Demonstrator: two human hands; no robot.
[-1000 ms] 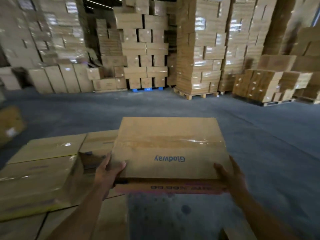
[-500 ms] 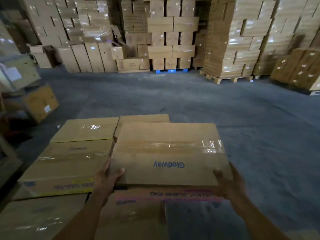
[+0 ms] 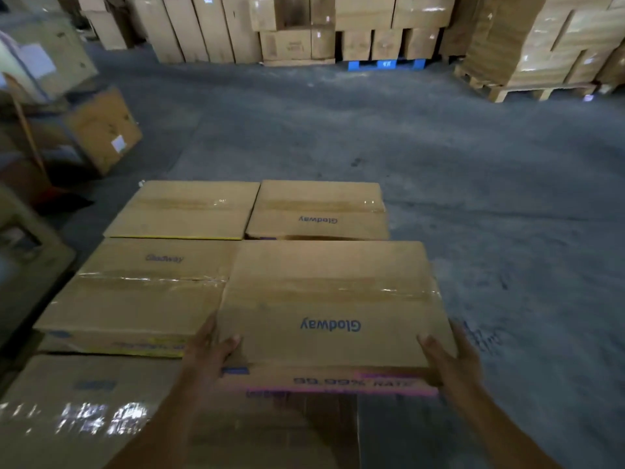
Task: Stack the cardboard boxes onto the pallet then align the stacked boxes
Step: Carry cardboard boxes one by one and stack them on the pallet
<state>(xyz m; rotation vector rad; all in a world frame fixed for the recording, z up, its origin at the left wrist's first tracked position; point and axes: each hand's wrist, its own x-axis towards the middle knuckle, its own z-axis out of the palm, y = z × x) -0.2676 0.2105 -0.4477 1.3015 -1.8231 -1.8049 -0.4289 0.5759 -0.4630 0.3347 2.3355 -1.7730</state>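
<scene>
Cardboard box (image 3: 331,299) is gripped at its near corners by left hand (image 3: 209,350) and right hand (image 3: 453,357). It has been carried over the stacked boxes (image 3: 142,299) to their 3 o'clock side, so lowering seems next.

1. Left hand (image 3: 209,350): bare, slim, with a short rounded nail showing pale at the thumb (image 3: 231,341) tip.
2. Right hand (image 3: 453,360): bare too, broad across the back, with a blunt short-nailed thumb (image 3: 429,345).
3. Left forearm (image 3: 162,428): uncovered down to the bottom edge of the view, lean, widening from the wrist; dim and blurred.
4. Right forearm (image 3: 500,431): uncovered likewise, narrow at the wrist, thicker toward the lower edge; in shadow, fine detail hard to tell.
</scene>
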